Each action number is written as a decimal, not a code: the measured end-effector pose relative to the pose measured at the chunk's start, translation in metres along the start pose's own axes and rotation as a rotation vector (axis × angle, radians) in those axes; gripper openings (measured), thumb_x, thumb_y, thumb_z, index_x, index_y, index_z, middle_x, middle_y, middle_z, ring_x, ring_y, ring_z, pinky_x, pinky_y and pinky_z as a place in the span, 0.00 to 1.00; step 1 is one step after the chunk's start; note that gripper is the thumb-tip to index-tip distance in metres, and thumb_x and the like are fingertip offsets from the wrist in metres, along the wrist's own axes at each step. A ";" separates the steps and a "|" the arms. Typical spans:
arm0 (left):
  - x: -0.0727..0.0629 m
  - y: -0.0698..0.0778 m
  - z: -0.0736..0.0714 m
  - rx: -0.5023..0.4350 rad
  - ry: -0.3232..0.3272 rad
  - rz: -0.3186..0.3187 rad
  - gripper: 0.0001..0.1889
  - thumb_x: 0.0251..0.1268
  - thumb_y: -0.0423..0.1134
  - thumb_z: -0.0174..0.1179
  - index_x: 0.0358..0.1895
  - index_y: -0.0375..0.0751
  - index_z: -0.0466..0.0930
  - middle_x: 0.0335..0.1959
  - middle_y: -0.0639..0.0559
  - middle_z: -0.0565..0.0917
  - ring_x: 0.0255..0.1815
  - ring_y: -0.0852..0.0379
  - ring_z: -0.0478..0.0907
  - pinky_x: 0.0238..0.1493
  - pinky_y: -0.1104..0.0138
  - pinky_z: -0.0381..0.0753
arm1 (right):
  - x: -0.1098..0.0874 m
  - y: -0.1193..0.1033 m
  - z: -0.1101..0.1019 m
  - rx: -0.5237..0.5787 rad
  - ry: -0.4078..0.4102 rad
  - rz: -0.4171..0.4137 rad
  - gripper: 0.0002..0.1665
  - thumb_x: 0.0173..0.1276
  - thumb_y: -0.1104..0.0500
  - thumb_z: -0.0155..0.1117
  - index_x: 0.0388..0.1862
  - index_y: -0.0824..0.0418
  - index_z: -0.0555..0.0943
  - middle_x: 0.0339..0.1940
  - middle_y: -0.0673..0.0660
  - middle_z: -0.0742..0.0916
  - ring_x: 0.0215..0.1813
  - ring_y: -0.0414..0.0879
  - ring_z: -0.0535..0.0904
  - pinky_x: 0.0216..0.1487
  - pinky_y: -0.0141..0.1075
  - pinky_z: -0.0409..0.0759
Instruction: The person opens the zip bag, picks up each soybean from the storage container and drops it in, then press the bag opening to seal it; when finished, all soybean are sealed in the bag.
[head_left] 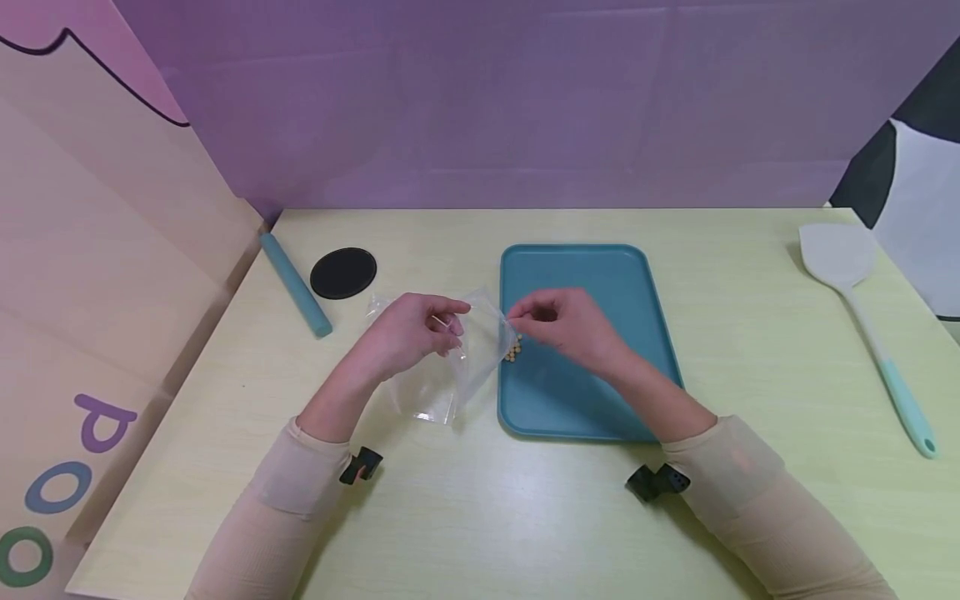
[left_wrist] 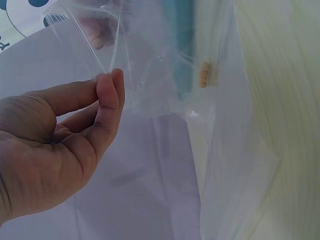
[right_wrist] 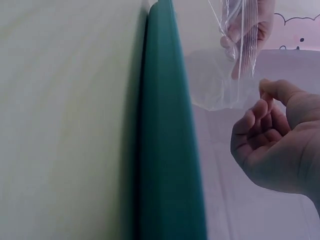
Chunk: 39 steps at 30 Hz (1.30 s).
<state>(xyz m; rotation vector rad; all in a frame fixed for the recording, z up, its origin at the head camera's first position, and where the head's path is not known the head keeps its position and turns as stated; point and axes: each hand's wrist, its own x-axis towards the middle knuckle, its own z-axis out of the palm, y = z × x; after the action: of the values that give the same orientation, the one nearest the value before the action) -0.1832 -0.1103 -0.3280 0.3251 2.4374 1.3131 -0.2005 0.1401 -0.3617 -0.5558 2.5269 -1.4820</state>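
Observation:
A clear plastic bag [head_left: 480,358] with a zip strip hangs between the two hands, over the table and the blue tray's left rim. My left hand [head_left: 420,333] pinches its upper edge between thumb and fingers; the left wrist view shows the zip lines spreading from those fingertips. At the bag's right corner, my right hand [head_left: 566,325] has thumb and forefinger together and appears to pinch the film, its other fingers curled. Just below the right fingertips is a small cluster of yellowish beans [head_left: 513,350]; I cannot tell whether they lie in the bag or on the tray [head_left: 585,408].
A black round disc [head_left: 343,273] and a blue rod [head_left: 296,283] lie at the back left of the table. Along the right side lies a spatula [head_left: 862,308] with a pale blade and mint handle. Covered walls stand behind and to the left.

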 end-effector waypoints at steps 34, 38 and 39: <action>0.002 0.001 -0.001 -0.004 -0.003 -0.009 0.24 0.67 0.24 0.62 0.67 0.35 0.77 0.40 0.45 0.82 0.39 0.50 0.82 0.52 0.51 0.83 | 0.006 0.016 0.000 -0.211 -0.010 0.051 0.05 0.70 0.60 0.69 0.39 0.60 0.88 0.32 0.53 0.85 0.33 0.49 0.76 0.32 0.38 0.75; 0.002 0.000 -0.001 -0.010 -0.005 -0.003 0.24 0.67 0.24 0.61 0.67 0.35 0.77 0.40 0.45 0.82 0.40 0.50 0.82 0.52 0.52 0.83 | 0.007 0.021 0.003 -0.255 -0.125 0.022 0.04 0.67 0.61 0.71 0.38 0.60 0.87 0.28 0.51 0.84 0.30 0.47 0.76 0.33 0.38 0.76; 0.002 0.000 -0.001 -0.011 -0.007 -0.001 0.24 0.67 0.24 0.61 0.67 0.35 0.76 0.40 0.45 0.82 0.41 0.49 0.82 0.52 0.52 0.83 | 0.007 0.022 0.004 -0.252 -0.141 0.022 0.04 0.67 0.61 0.71 0.39 0.60 0.87 0.27 0.51 0.83 0.30 0.46 0.76 0.33 0.38 0.76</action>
<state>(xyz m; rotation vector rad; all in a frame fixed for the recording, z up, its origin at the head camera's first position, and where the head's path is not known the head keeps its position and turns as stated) -0.1851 -0.1106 -0.3278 0.3255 2.4229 1.3225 -0.2111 0.1436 -0.3822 -0.6415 2.6127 -1.0817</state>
